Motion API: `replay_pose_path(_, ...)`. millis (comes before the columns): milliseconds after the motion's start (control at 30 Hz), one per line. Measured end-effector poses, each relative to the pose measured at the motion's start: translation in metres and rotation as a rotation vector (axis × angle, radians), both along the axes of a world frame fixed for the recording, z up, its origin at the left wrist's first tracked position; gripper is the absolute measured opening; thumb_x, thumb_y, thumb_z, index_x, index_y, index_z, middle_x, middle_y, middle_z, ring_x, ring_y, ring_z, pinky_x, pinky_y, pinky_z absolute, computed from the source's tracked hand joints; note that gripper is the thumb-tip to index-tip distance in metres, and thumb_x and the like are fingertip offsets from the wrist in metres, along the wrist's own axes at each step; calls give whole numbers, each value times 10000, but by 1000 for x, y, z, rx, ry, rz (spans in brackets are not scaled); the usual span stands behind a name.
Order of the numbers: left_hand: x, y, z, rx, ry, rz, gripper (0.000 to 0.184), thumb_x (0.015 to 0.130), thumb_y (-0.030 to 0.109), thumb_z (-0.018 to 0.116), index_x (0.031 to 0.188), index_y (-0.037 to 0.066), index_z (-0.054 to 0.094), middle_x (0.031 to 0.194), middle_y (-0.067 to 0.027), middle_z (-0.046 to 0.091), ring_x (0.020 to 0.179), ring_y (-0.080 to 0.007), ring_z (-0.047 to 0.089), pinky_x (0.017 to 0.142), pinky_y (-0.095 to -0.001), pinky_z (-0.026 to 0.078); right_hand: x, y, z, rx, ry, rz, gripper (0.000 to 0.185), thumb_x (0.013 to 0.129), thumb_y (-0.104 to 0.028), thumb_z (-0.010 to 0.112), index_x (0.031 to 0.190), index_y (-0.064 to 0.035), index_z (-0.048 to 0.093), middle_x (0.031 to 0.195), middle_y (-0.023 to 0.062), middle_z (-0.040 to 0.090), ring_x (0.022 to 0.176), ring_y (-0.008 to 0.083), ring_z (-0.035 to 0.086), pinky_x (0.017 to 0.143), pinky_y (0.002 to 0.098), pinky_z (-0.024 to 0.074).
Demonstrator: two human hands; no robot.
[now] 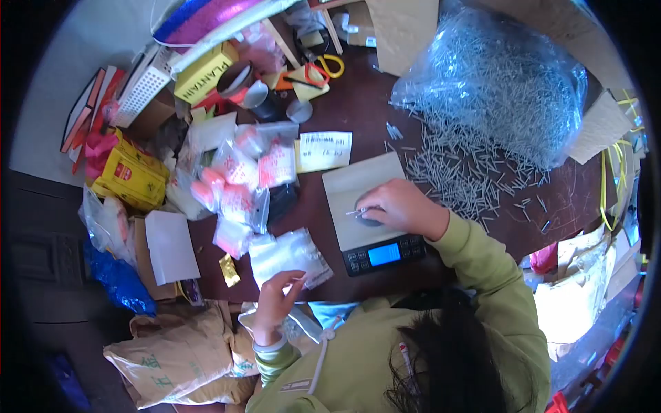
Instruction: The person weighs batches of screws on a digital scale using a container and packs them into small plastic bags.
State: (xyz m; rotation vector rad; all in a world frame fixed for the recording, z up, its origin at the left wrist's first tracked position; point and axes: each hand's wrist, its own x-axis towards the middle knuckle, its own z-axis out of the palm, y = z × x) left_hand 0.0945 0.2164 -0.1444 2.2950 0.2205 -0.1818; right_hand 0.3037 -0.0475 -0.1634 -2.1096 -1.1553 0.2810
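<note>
My right hand (396, 206) is over the pale plate of a digital scale (344, 186), its fingers closed on several small metal pins (358, 212). The scale's display (384, 255) is lit blue. My left hand (281, 296) is at the table's front edge, thumb and forefinger pinched together by the lower edge of a stack of clear plastic bags (286, 258); whether it grips a bag is hard to make out. Behind the stack lie filled clear bags with red and white contents (237, 172). A handwritten paper slip (325, 151) lies behind the scale.
A large clear bag (496, 82) spills a heap of metal pins (454, 172) at the back right. Scissors (323, 69), cups (258, 96) and a yellow box (206, 72) stand at the back left. An open white box (172, 248) and brown sacks (179, 358) are at the left.
</note>
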Motion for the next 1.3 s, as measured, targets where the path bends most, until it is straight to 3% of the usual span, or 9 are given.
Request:
replay_pose_path(133,6,0,-4,-52,-27,-38,163,849,78,671,994,5,675,918,-140,689,816,-232,676,722,-315,526,7,-19,13,321,150,-72,196,811,-207,638,914,-62,720,823,141,686,728,291,663,669,349,517)
replay_pose_path(300,7,-8,-9,-20,-72,-64,147,831,54,674,971,7,678,912,-136,689,824,-249,676,732,-322,525,25,-72,17,254,299,-341,200,807,-110,689,973,0,705,841,127,714,725,179,693,650,279,522)
replay_pose_path(367,8,-15,-9,39,-93,-68,148,817,39,677,962,7,678,905,-134,688,819,-259,674,738,-326,524,35,-93,0,262,214,-454,167,787,-84,690,927,3,714,764,117,702,691,226,683,672,315,531)
replay_pose_path(433,9,-18,-17,109,-153,-108,197,801,7,668,998,11,671,1021,-181,674,983,-335,649,836,-356,516,39,-114,-14,-178,-146,-557,191,755,-50,673,941,-17,698,845,141,691,793,310,659,757,377,520)
replay_pose_path(633,11,-36,-67,220,-313,-46,254,824,-40,606,1070,1,652,1161,-241,617,1192,-390,531,962,-396,466,28,-99,-25,164,-306,-420,352,748,-86,674,1092,-51,608,1054,163,608,969,349,588,817,416,482)
replay_pose_path(700,12,-33,-72,188,-321,-14,254,836,-56,580,1077,-15,645,1151,-247,619,1194,-390,529,965,-400,465,21,-73,-15,183,-111,-283,308,746,-111,684,1038,-50,608,997,144,600,930,344,589,799,417,486)
replay_pose_path(933,16,-42,-65,92,-275,165,181,909,-39,532,1081,-53,586,959,-207,664,871,-285,675,778,-352,518,-7,-4,-9,-7,-161,-92,147,755,-157,678,848,-65,612,864,102,586,844,313,603,739,412,495)
replay_pose_path(1133,10,-36,-79,38,-214,207,142,894,-49,559,1017,-29,491,862,-159,628,799,-205,651,717,-325,523,2,-1,-21,163,-155,-99,63,779,-130,629,755,-71,631,798,116,584,822,303,609,699,416,498)
replay_pose_path(1300,16,-45,-82,-69,-387,200,126,900,-22,572,1010,-24,512,900,-159,650,797,-168,634,700,-287,511,6,-11,-6,357,-25,-142,80,785,-85,662,854,-45,669,821,113,651,768,283,638,693,353,510)
